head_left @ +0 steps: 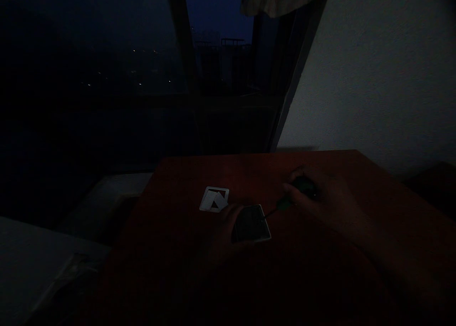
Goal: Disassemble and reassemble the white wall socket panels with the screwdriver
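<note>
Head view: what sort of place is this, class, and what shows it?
Probably a dim room indoors, perhaps at home: a reddish table, a window onto a dark sky, and a pale wall.

Two hands (329,200) (223,231), one tool (284,203), one panel (251,224)

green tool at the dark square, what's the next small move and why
I'd steady the dark square with the left hand before moving the green tool: its tip seems to meet the square's right side, and that hand grips the left.

Dim room, seemingly night beyond the window (228,74).
</note>
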`<action>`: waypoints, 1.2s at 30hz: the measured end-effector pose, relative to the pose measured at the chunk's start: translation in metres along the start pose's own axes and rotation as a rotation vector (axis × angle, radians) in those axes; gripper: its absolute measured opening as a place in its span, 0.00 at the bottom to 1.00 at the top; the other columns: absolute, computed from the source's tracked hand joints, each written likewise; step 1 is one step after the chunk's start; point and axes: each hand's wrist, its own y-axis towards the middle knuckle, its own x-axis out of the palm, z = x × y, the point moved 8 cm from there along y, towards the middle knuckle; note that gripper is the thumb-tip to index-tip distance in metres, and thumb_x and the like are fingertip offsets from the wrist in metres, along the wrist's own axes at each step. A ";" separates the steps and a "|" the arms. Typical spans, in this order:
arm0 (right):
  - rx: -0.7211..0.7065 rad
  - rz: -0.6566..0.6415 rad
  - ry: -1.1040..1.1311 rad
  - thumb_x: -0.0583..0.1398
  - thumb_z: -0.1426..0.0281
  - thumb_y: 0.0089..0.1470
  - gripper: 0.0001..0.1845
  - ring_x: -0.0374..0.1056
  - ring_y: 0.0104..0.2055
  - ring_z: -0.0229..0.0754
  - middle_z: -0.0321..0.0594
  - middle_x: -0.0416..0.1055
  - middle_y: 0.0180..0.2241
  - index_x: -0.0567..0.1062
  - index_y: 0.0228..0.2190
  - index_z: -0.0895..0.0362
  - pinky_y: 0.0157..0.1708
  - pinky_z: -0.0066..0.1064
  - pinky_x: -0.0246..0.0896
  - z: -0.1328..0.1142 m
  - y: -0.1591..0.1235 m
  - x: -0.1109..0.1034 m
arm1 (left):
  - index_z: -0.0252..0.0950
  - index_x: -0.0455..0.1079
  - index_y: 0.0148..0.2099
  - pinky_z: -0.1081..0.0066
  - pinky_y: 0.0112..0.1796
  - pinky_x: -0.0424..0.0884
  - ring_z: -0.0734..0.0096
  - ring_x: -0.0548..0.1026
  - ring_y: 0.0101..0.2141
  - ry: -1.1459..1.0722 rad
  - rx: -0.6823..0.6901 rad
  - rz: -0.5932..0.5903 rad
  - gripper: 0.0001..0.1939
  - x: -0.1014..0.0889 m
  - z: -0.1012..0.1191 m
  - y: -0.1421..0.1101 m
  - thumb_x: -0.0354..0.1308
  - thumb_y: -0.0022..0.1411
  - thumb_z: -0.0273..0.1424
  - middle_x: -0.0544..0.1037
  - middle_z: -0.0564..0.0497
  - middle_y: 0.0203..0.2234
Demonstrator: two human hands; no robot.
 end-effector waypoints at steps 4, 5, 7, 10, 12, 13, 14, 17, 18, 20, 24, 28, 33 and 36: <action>-0.019 -0.024 -0.013 0.57 0.60 0.57 0.10 0.71 0.25 0.37 0.36 0.75 0.27 0.70 0.34 0.54 0.23 0.26 0.60 -0.003 0.001 0.001 | 0.41 0.53 0.64 0.51 0.58 0.57 0.50 0.57 0.60 0.010 -0.007 0.017 0.41 -0.001 -0.001 0.001 0.66 0.53 0.42 0.57 0.42 0.62; -0.024 -0.028 -0.015 0.57 0.60 0.57 0.10 0.71 0.25 0.38 0.37 0.76 0.27 0.70 0.34 0.54 0.23 0.26 0.60 -0.003 0.001 0.002 | 0.40 0.53 0.64 0.52 0.58 0.57 0.50 0.57 0.60 0.011 -0.008 0.015 0.41 0.000 -0.001 0.001 0.66 0.53 0.42 0.57 0.42 0.62; -0.035 -0.038 -0.016 0.57 0.59 0.57 0.11 0.72 0.26 0.38 0.37 0.76 0.29 0.69 0.34 0.54 0.24 0.26 0.60 -0.005 0.002 0.003 | 0.40 0.53 0.64 0.52 0.58 0.58 0.50 0.58 0.60 0.010 -0.005 0.013 0.41 -0.001 -0.001 0.001 0.66 0.53 0.43 0.57 0.42 0.62; -0.031 -0.089 -0.038 0.56 0.59 0.57 0.11 0.72 0.27 0.39 0.37 0.76 0.29 0.69 0.35 0.53 0.25 0.27 0.60 -0.007 0.004 0.005 | 0.41 0.53 0.65 0.52 0.58 0.58 0.50 0.58 0.60 0.006 0.005 0.014 0.41 -0.001 0.000 0.001 0.66 0.53 0.42 0.58 0.42 0.62; -0.026 -0.131 -0.071 0.57 0.61 0.56 0.09 0.72 0.28 0.40 0.37 0.76 0.30 0.68 0.37 0.53 0.25 0.28 0.59 -0.011 0.004 0.005 | 0.41 0.52 0.65 0.51 0.58 0.57 0.50 0.57 0.60 -0.002 0.004 0.015 0.41 -0.001 -0.001 0.000 0.65 0.53 0.42 0.57 0.43 0.62; -0.032 -0.154 -0.088 0.58 0.64 0.55 0.10 0.71 0.28 0.40 0.37 0.76 0.30 0.68 0.39 0.53 0.26 0.28 0.59 -0.014 0.004 0.006 | 0.42 0.52 0.65 0.51 0.58 0.57 0.50 0.57 0.60 -0.008 -0.001 0.013 0.41 0.000 -0.001 0.000 0.65 0.54 0.41 0.56 0.43 0.62; -0.046 -0.180 -0.102 0.58 0.66 0.53 0.12 0.71 0.28 0.40 0.37 0.76 0.31 0.67 0.41 0.53 0.26 0.28 0.59 -0.017 0.004 0.006 | 0.42 0.52 0.65 0.51 0.58 0.57 0.50 0.57 0.60 -0.015 -0.004 0.009 0.40 0.000 -0.002 0.000 0.65 0.54 0.40 0.56 0.43 0.62; -0.109 -0.240 -0.143 0.59 0.69 0.51 0.17 0.71 0.27 0.40 0.36 0.76 0.30 0.66 0.45 0.52 0.26 0.28 0.58 -0.026 0.003 0.009 | 0.41 0.52 0.65 0.51 0.58 0.57 0.50 0.57 0.61 -0.025 -0.011 -0.006 0.40 0.001 -0.002 0.001 0.65 0.54 0.38 0.56 0.42 0.62; -0.127 -0.238 -0.174 0.59 0.68 0.52 0.16 0.71 0.27 0.40 0.36 0.76 0.30 0.67 0.45 0.52 0.25 0.28 0.57 -0.028 0.003 0.010 | 0.40 0.52 0.65 0.51 0.58 0.56 0.50 0.56 0.61 -0.022 -0.015 -0.011 0.40 0.002 -0.002 0.001 0.66 0.54 0.38 0.56 0.42 0.62; -0.148 -0.186 -0.270 0.58 0.62 0.54 0.15 0.71 0.26 0.43 0.38 0.76 0.29 0.68 0.44 0.52 0.24 0.29 0.56 -0.030 0.003 0.009 | 0.40 0.52 0.65 0.51 0.58 0.56 0.50 0.56 0.61 -0.012 -0.020 -0.011 0.41 0.001 -0.002 0.001 0.66 0.53 0.39 0.56 0.41 0.63; -0.158 -0.127 -0.350 0.56 0.59 0.56 0.16 0.70 0.26 0.44 0.41 0.75 0.28 0.69 0.43 0.54 0.23 0.30 0.55 -0.035 0.003 0.008 | 0.42 0.52 0.65 0.52 0.57 0.58 0.51 0.58 0.60 -0.014 0.005 0.001 0.40 0.000 0.001 0.002 0.65 0.54 0.40 0.57 0.43 0.62; -0.170 -0.204 -0.111 0.55 0.70 0.54 0.19 0.72 0.33 0.40 0.40 0.75 0.38 0.65 0.49 0.52 0.29 0.28 0.61 -0.041 0.003 0.012 | 0.40 0.53 0.64 0.52 0.57 0.58 0.51 0.58 0.60 -0.019 0.006 0.001 0.40 0.001 0.001 0.003 0.65 0.54 0.41 0.57 0.41 0.61; -0.064 -0.100 -0.320 0.54 0.59 0.58 0.18 0.72 0.28 0.46 0.42 0.76 0.31 0.68 0.46 0.55 0.25 0.32 0.60 -0.028 0.011 0.010 | 0.40 0.52 0.64 0.52 0.58 0.57 0.50 0.56 0.60 -0.021 0.001 -0.008 0.41 0.001 -0.001 0.002 0.65 0.54 0.43 0.55 0.42 0.63; -0.046 -0.109 -0.278 0.53 0.62 0.59 0.18 0.72 0.29 0.45 0.42 0.76 0.31 0.67 0.48 0.56 0.26 0.33 0.62 -0.025 0.011 0.011 | 0.41 0.52 0.65 0.52 0.58 0.57 0.50 0.57 0.60 -0.015 0.017 -0.003 0.41 0.001 0.000 0.002 0.65 0.54 0.43 0.56 0.42 0.62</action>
